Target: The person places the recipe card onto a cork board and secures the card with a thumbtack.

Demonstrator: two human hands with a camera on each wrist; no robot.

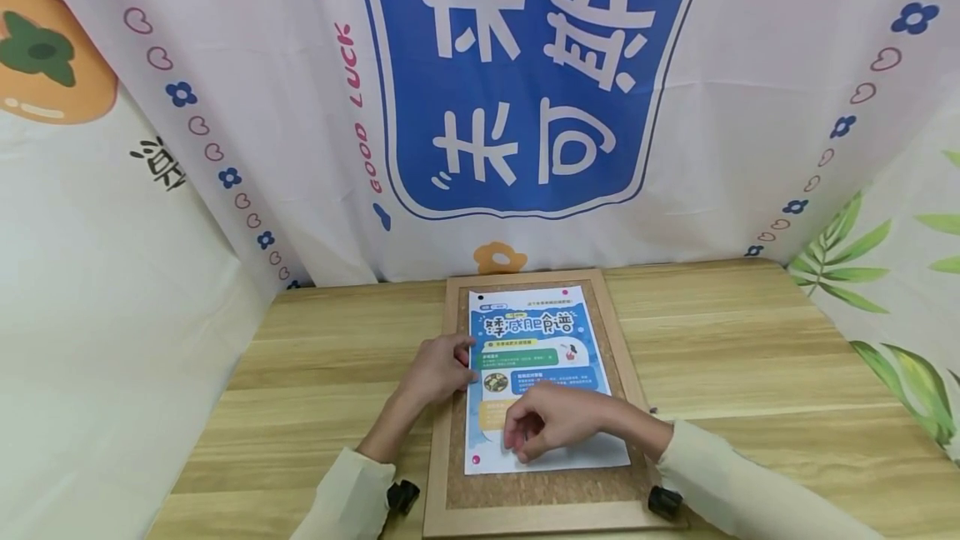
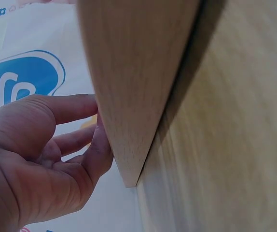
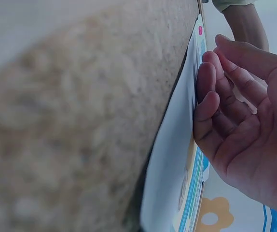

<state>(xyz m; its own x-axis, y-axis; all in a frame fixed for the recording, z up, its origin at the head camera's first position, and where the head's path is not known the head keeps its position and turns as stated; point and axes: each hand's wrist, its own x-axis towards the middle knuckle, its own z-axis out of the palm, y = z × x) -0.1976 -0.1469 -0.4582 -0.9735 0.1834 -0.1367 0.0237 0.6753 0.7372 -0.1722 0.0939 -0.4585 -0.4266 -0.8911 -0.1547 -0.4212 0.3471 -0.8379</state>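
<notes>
A printed poster (image 1: 536,357) with a blue and white design lies on a wood-framed cork board (image 1: 555,490). A black pin (image 1: 481,297) is at its upper left corner, a red pin (image 1: 565,292) at the upper right and a pink pin (image 1: 476,459) at the lower left. My left hand (image 1: 442,369) rests at the poster's left edge, fingers loosely bent. My right hand (image 1: 555,419) is over the lower part of the poster, its fingers loosely curled with nothing visible between them. In the right wrist view, the near edge of the paper (image 3: 170,154) bows up off the cork.
The board lies on a wood-grain table (image 1: 720,357). Behind it hangs a printed cloth (image 1: 300,107) that meets the table's back edge. A small dark object (image 1: 653,411) shows beside the board's right side.
</notes>
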